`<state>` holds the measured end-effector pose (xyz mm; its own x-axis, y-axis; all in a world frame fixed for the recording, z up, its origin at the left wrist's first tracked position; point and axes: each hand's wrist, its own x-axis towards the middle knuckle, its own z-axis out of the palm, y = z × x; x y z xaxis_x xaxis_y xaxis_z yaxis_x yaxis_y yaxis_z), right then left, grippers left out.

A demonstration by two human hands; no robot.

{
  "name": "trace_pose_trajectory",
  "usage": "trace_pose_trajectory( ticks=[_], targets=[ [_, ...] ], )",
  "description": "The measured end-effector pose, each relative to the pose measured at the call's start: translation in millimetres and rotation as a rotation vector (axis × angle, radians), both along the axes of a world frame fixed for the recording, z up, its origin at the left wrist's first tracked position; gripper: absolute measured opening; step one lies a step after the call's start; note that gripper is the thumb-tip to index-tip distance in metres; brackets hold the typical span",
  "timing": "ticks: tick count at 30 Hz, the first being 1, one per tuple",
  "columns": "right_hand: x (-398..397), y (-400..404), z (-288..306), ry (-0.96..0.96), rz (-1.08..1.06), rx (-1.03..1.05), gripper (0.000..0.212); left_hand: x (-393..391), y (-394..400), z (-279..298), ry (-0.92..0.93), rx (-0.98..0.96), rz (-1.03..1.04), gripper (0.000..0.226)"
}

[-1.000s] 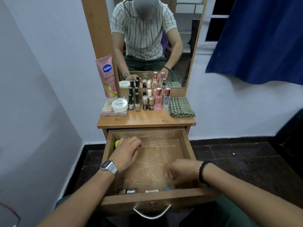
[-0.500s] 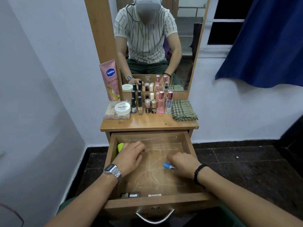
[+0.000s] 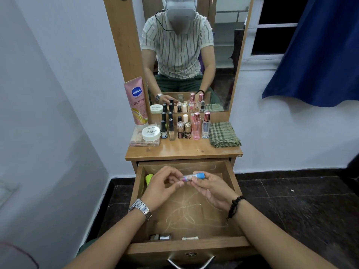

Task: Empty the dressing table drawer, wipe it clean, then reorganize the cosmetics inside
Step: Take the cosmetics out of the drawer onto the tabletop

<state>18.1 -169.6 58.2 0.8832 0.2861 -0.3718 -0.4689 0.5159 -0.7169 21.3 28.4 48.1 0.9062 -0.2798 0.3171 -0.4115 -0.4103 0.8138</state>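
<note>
drawer (image 3: pixel 231 183) standing pulled open under counter (image 3: pixel 184 150), floor mostly bare, so emptying looking nearly done. bottles and jars lining up on counter, likely parked for wiping. both hands hovering over drawer: left hand (image 3: pixel 161 188) fingers pinching one end of small blue-capped tube (image 3: pixel 194 176), right hand (image 3: pixel 211 188) fingers pinching other end, probably inspecting it. green item (image 3: pixel 149 178) and few bits at front wall remaining inside.

Pale walls (image 3: pixel 58 74), dark speckled floor (image 3: pixel 291 200), blue curtain (image 3: pixel 320 55), window (image 3: pixel 272 35).
</note>
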Motion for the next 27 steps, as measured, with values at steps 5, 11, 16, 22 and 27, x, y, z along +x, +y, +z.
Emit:
trace_pose_trajectory(
  ticks=[5,11,16,22,27],
  targets=[
    [-1,2,1,-0.015,0.003,-0.018,0.032,-1,0,14,0.020,-0.078,0.033,0.016],
    [-3,-1,1,-0.071,-0.035,-0.274,0.036,28,18,74,-0.194,0.030,0.144,0.015],
    [-5,1,3,-0.109,-0.020,-0.381,0.034,69,25,121,-0.398,0.290,0.273,0.010],
    [-5,1,0,-0.141,0.020,-0.451,0.035,104,22,125,-0.337,0.570,0.246,0.007],
    [-4,2,-3,-0.171,0.069,-0.522,0.035,115,19,120,-0.313,0.617,0.257,0.006]
  ],
)
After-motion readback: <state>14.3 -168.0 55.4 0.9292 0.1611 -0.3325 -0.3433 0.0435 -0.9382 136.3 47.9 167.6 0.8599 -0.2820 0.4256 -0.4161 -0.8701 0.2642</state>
